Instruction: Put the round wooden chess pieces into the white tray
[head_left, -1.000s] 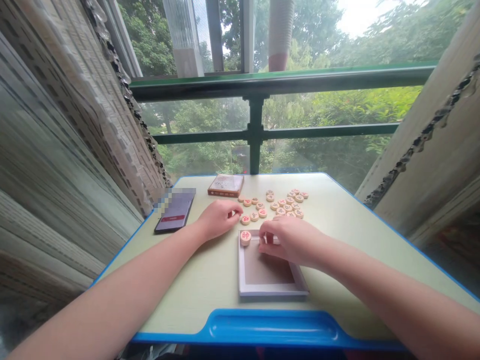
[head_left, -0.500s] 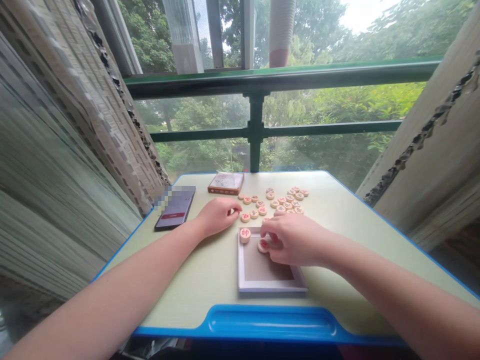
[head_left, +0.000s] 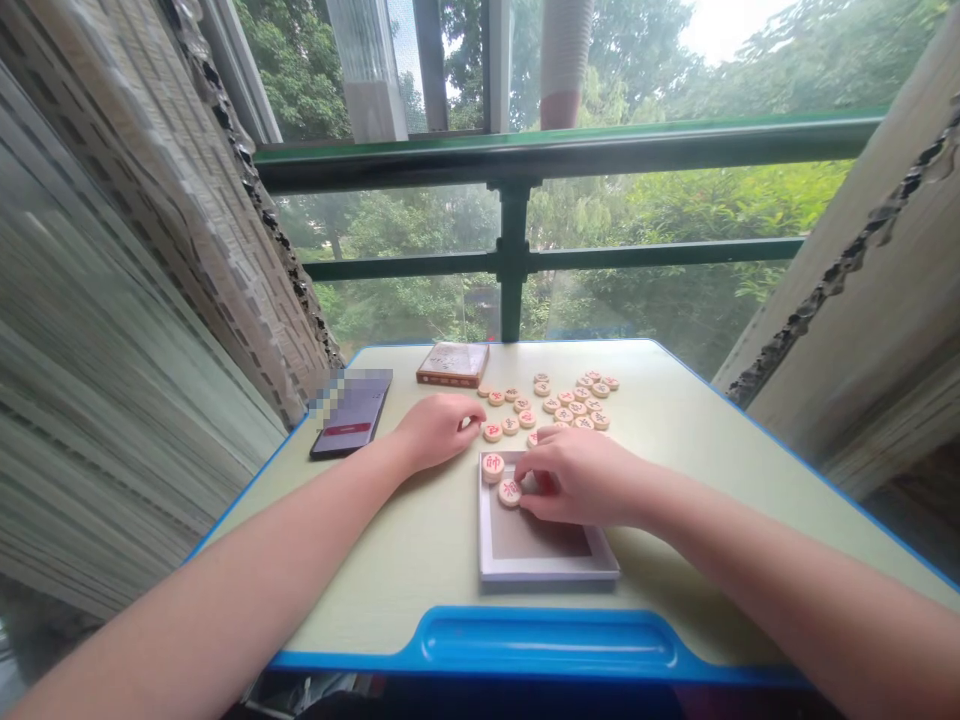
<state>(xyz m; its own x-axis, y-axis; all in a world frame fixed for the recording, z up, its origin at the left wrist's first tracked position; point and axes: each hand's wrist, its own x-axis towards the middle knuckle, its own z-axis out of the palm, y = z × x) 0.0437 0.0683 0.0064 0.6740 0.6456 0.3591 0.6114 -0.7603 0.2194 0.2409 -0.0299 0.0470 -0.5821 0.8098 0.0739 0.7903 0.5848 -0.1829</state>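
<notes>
Pinched between the thumb and fingers of my right hand [head_left: 574, 475] is a round Chinese chess piece [head_left: 510, 492] with a red character. It is over the shallow white box tray [head_left: 540, 576], tilted slightly toward me. Another red-marked piece, the general [head_left: 493, 467], sits in the tray's far left corner, close to the held one. My left hand [head_left: 441, 430] rests on the table left of the tray, its fingers loosely curled in with nothing seen in them. Its fingertips are beside a red-marked piece [head_left: 492, 432] on the table.
Several more chess pieces [head_left: 576, 408] lie scattered beyond the tray. A flat reddish-brown box [head_left: 453, 365] is at the table's far side and a phone [head_left: 352, 415] on the left. A blue trough [head_left: 547, 640] forms the near table edge. Curtains [head_left: 840, 330] hang on both sides.
The right hand has shifted the held piece left, closer to the general in the tray's corner. My left hand stays where it was.
</notes>
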